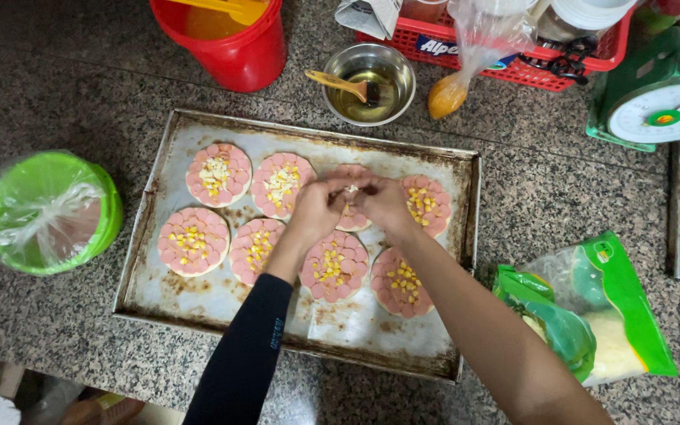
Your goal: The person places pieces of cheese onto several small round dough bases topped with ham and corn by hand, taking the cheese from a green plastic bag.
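Note:
A worn metal baking tray (198,303) lies on the granite counter with several small round pizza bases on it, each covered in pink sausage slices and yellow corn. Both my hands meet above the third pizza (353,221) in the back row. My left hand (318,208), in a black sleeve, and my right hand (381,201) pinch a small clump of white shredded cheese (351,189) between their fingertips over that pizza. Two back-row pizzas on the left (219,174) (282,184) carry white cheese on top. The front-row pizzas show corn only.
An open green-and-clear bag of shredded cheese (592,315) lies to the right of the tray. Behind the tray stand a steel bowl of oil with a brush (368,83), a red bucket (226,35), a red basket (513,47) and a green kitchen scale (659,106). A plastic-lined green tub (53,211) sits at the left.

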